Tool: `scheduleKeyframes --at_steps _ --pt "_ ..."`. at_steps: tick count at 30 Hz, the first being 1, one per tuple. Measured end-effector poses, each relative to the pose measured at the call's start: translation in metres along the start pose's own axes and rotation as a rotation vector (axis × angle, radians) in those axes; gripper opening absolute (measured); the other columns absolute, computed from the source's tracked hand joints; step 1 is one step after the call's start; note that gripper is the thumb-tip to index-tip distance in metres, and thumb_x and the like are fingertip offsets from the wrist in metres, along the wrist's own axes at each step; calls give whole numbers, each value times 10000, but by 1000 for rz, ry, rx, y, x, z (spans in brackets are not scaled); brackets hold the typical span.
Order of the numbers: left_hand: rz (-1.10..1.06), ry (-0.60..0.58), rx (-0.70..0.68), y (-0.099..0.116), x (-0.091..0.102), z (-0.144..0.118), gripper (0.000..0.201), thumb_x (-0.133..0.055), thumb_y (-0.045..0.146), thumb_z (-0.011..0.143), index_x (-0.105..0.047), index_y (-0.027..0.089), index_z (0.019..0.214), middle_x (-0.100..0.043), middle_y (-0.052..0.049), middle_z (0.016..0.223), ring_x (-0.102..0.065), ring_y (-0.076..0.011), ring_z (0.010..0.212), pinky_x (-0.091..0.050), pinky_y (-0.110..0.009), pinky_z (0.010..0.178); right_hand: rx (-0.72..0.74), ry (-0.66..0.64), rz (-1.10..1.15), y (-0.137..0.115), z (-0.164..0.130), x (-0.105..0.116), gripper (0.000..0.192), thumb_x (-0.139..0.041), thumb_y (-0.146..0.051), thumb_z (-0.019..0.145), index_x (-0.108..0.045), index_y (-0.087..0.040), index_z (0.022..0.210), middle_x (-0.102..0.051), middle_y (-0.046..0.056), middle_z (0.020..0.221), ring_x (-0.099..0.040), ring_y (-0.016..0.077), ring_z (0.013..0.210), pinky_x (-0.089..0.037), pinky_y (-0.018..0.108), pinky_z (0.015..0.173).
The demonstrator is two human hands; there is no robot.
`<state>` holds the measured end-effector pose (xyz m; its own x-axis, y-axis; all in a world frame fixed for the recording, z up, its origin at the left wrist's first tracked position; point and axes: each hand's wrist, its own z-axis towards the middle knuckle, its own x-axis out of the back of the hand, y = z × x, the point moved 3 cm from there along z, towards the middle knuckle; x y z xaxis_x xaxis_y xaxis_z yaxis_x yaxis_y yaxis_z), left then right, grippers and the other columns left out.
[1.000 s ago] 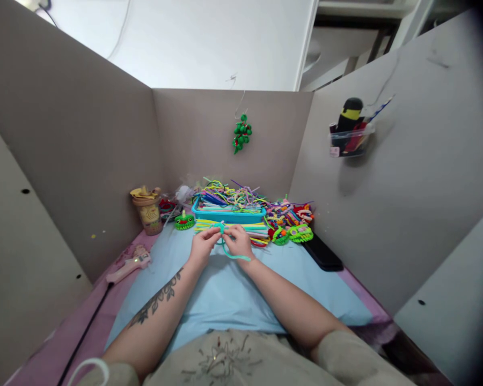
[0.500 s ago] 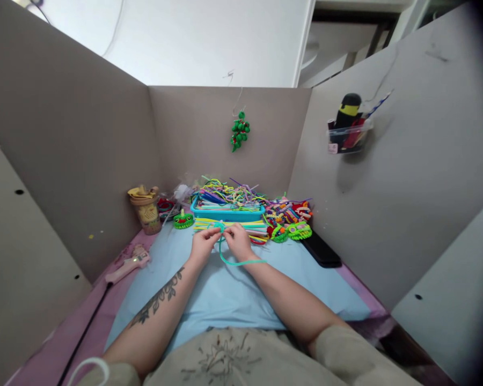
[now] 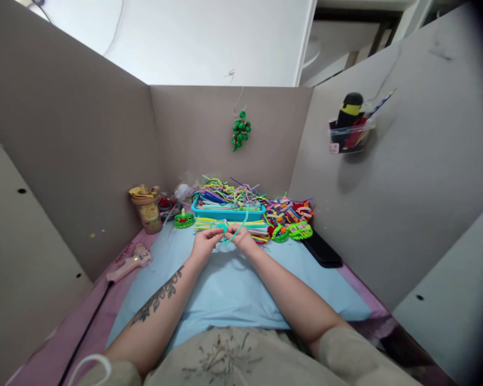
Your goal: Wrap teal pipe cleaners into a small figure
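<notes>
Between my two hands is a teal pipe cleaner [image 3: 242,221], bent into a small coil near the fingertips. Its loose end curves up over my right hand. My left hand [image 3: 207,239] pinches the coil from the left side. Fingers of my right hand [image 3: 241,238] are closed on the same pipe cleaner, close to the left fingertips. Just beyond the hands lies a bundle of straight pipe cleaners [image 3: 257,227] in yellow, white and red. The exact shape of the coil is partly hidden by my fingers.
Behind the bundle stands a blue tray [image 3: 229,215] heaped with pipe cleaners. Green figures [image 3: 300,231] and a black phone-like slab [image 3: 321,249] lie right. On the left are a green figure [image 3: 184,219], a cup [image 3: 147,212] and a pink glue gun [image 3: 131,264]. Grey panels surround the table.
The loose end of the teal pipe cleaner has swung from hanging below my hands to arching upward over my right hand. Both hands stay almost in place.
</notes>
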<state>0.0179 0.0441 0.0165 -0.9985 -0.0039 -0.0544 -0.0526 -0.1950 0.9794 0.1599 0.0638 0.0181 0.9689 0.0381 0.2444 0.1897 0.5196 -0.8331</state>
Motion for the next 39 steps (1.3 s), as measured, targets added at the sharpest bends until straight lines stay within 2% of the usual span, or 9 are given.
scheduleKeyframes --at_steps 6,10,17,22,25,29,31,36,39 --pt "-106 75 6 -4 7 6 392 -758 327 534 -701 119 861 -626 -15 610 -411 -58 460 -286 -187 411 105 78 -113 -15 -7 0 73 -581 -223 696 -606 -167 736 -556 10 737 -498 137 665 -410 263 632" --pt "-194 106 63 -10 11 11 479 -773 345 499 -685 113 909 -571 18 550 -327 -28 400 -220 -186 384 300 37 -303 -30 -17 -7 260 -560 -111 694 -593 -206 934 -539 40 913 -502 174 857 -429 312 774" --pt "-293 72 152 -12 9 10 503 -789 323 456 -686 98 893 -541 28 503 -305 -15 365 -194 -190 375 441 -82 -657 -28 -23 -23 241 -512 -86 745 -654 -251 849 -540 53 886 -462 199 878 -399 331 779" --pt "-206 70 119 -9 8 8 423 -770 294 487 -692 101 854 -602 -3 563 -352 -27 373 -246 -189 376 471 -100 -585 -30 -26 -24 207 -487 -158 814 -670 -254 794 -617 47 861 -506 193 871 -402 343 797" --pt "-38 66 36 -10 10 9 300 -728 264 532 -705 121 796 -629 -18 580 -415 -61 404 -295 -197 389 398 -74 -382 -28 -22 -20 176 -517 -203 811 -679 -239 753 -647 43 803 -559 180 816 -433 336 782" --pt "86 60 -17 -10 10 10 234 -700 263 563 -710 139 761 -623 -16 556 -430 -80 404 -300 -200 382 111 175 -55 -17 -11 -2 135 -608 -284 732 -676 -173 699 -662 60 739 -599 185 744 -470 305 682" --pt "83 62 -13 -10 9 9 247 -702 282 569 -708 141 772 -609 -6 539 -418 -77 394 -293 -202 379 -15 208 37 -10 -7 3 175 -616 -317 707 -670 -151 708 -660 63 723 -593 177 695 -467 287 627" --pt "40 81 -27 -7 8 7 286 -720 317 565 -699 132 783 -608 -2 544 -413 -73 406 -292 -203 390 -32 139 -44 -6 -7 -1 251 -672 -290 627 -650 -160 840 -636 37 790 -540 145 665 -444 269 623" --pt "25 74 -30 -6 7 6 293 -721 326 568 -696 131 785 -604 1 541 -403 -68 402 -284 -200 389 -10 162 -154 -7 -9 -4 153 -663 -288 630 -635 -166 718 -592 22 744 -510 148 679 -422 268 628"
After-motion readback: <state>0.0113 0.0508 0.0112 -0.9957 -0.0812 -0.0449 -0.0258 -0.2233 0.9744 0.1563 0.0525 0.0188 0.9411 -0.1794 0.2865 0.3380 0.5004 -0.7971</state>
